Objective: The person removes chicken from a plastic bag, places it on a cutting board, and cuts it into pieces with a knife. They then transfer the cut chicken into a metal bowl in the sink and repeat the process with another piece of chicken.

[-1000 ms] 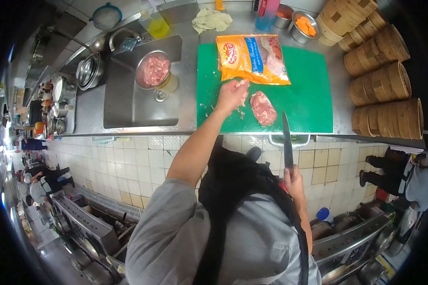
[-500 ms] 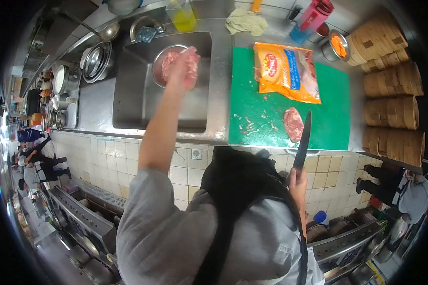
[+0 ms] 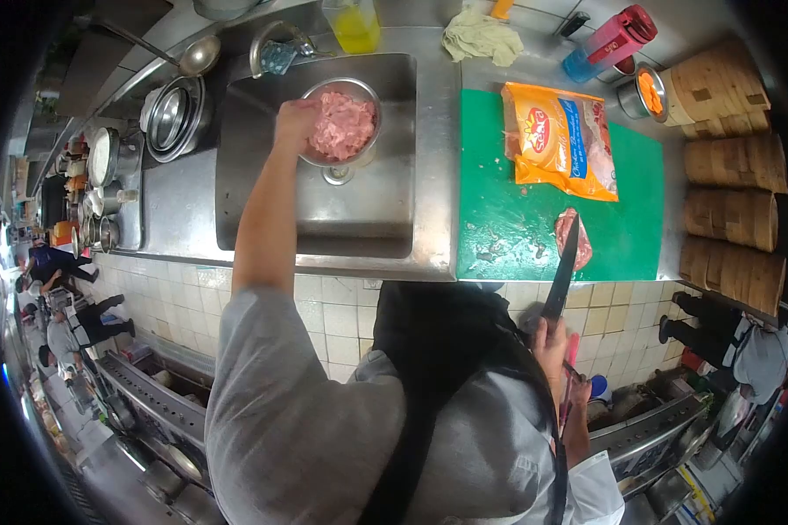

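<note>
My left hand [image 3: 297, 120] is closed at the left rim of a round metal bowl [image 3: 376, 98] over the sink; its fingertips are partly hidden. Pink cut meat [image 3: 343, 127] fills the bowl. My right hand [image 3: 549, 347] grips the handle of a long knife [image 3: 562, 274], whose blade points up across a piece of raw meat [image 3: 568, 229]. That piece lies on a green cutting board [image 3: 635, 226], near its front edge. Above it on the board is an orange bag of chicken [image 3: 559, 140].
Steel sink [image 3: 359, 219] under the bowl. Stacked bamboo steamers [image 3: 731, 214] stand at the right, beside a cup of orange pieces [image 3: 650, 92]. Nested bowls [image 3: 173, 118] sit left. Another person's hand [image 3: 580, 393] is close behind my right hand.
The meat that was in my left hand is now in the bowl, and that hand has moved to the rim. My view has shifted. Another person's hand has appeared near my right hand.
</note>
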{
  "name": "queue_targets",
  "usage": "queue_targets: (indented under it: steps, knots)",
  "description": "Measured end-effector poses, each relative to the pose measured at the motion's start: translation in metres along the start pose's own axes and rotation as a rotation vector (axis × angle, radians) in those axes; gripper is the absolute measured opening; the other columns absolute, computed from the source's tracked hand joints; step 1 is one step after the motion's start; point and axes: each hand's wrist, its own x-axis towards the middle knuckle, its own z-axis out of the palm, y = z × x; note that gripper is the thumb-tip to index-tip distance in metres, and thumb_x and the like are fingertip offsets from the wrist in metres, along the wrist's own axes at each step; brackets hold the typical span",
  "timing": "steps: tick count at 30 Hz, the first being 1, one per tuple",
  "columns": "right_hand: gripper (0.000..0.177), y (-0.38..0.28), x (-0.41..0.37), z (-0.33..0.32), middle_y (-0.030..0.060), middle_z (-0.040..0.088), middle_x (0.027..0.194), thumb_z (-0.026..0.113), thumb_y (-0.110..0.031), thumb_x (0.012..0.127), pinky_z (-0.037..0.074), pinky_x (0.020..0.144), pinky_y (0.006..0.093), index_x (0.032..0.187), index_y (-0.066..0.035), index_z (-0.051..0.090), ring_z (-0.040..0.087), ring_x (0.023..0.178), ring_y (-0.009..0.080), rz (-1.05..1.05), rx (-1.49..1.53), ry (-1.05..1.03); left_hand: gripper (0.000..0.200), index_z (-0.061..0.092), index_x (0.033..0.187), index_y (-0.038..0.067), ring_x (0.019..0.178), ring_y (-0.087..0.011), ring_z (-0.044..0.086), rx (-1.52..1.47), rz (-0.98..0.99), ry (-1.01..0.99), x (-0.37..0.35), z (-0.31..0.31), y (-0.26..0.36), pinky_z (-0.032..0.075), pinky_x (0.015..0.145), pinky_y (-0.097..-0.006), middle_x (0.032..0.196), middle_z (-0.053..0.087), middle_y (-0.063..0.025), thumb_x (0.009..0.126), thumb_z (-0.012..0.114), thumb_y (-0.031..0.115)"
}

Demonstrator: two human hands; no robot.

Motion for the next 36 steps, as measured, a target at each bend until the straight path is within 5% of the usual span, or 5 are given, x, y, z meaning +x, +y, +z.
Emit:
queue_targets:
  steps: [4,18,25,31,36]
  knots:
    - [0.016,-0.005,-0.003,0.006,0.0139,0.073,0.089,0.061,-0.014,0.107,0.053,0.071,0.0374,0.108,0.002,0.058,0.066,0.077,0.0208,-0.013,0.021,0.025,0.02,0.078,0.108,0.004,0.093,-0.0244,0.076,0.618,0.282,0.029,-0.035,0.0,0.044,0.059,0.088,-0.0396,0.103,0.079,-0.0106,0.098,0.069,0.019]
    - [0.029,0.0,-0.011,-0.026,0.0209,0.069,0.091,0.059,-0.025,0.109,0.052,0.071,0.0457,0.126,-0.002,0.053,0.068,0.078,0.0339,0.087,-0.014,0.22,0.023,0.074,0.119,0.007,0.099,-0.035,0.074,0.056,1.096,-0.779,-0.279,0.238,0.143,0.06,0.086,-0.0435,0.111,0.076,-0.014,0.098,0.067,0.014]
    - [0.028,0.037,-0.004,-0.058,0.0192,0.064,0.08,0.057,-0.027,0.11,0.05,0.062,0.043,0.122,-0.002,0.053,0.067,0.067,0.0296,0.26,0.035,0.094,0.054,0.06,0.144,0.013,0.135,-0.0327,0.055,0.525,1.231,-0.961,-0.347,0.327,0.162,0.043,0.112,-0.0486,0.135,0.066,-0.0127,0.092,0.071,0.02]
    - [0.029,0.08,0.004,-0.082,0.0242,0.067,0.083,0.057,-0.03,0.109,0.051,0.069,0.0491,0.117,-0.003,0.051,0.07,0.078,0.042,0.236,0.088,-0.018,0.042,0.073,0.12,0.013,0.122,-0.0324,0.061,1.037,1.081,-0.984,-0.356,0.321,0.187,0.044,0.105,-0.0484,0.118,0.071,-0.0131,0.083,0.08,0.031]
    - [0.027,0.107,0.01,-0.097,0.0284,0.068,0.089,0.056,-0.03,0.109,0.051,0.077,0.0534,0.112,-0.003,0.051,0.066,0.091,0.0525,0.231,0.087,-0.141,0.032,0.072,0.106,0.008,0.104,-0.0337,0.068,0.627,1.04,-0.849,-0.349,0.299,0.149,0.052,0.092,-0.0496,0.104,0.072,-0.0165,0.084,0.081,0.03]
